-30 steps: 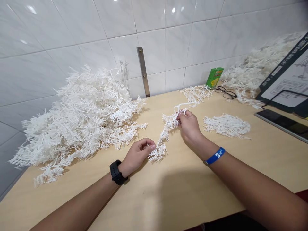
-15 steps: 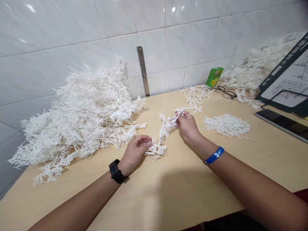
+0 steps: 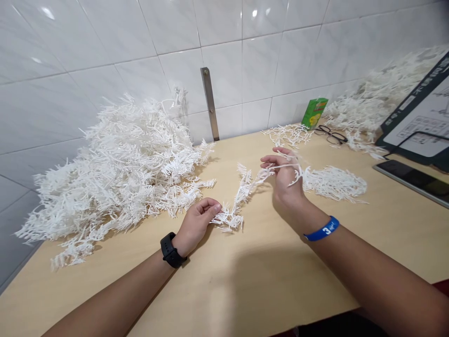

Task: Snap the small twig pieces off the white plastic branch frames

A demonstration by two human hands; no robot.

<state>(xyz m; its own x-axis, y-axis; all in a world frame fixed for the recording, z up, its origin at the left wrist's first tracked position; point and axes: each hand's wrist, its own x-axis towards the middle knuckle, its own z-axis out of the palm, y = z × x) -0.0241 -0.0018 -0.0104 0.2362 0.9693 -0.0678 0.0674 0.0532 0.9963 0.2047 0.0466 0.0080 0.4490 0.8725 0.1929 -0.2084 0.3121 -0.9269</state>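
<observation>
My left hand (image 3: 201,217), with a black watch on its wrist, is closed in a pinch on the lower end of a white branching plastic strand (image 3: 242,194). The strand climbs to the right from there, its thin twigs touching or just above the table. My right hand (image 3: 287,178), wearing a blue wristband (image 3: 322,229), has its fingers stretched out and somewhat apart. The strand's upper stem and curled tip cross in front of this hand; its thumb is hard to make out.
A large heap of white strands (image 3: 133,164) fills the left. A small pile of white twigs (image 3: 336,182) lies right of my right hand. Farther back are loose pieces (image 3: 289,135), a green box (image 3: 314,113), glasses (image 3: 330,135), another heap (image 3: 379,93), a phone (image 3: 414,180) and a dark printed box (image 3: 417,112).
My right hand has moved a little to the right, and its fingers have gone from a pinch on the strand to spread. My left hand keeps its pinch in about the same place.
</observation>
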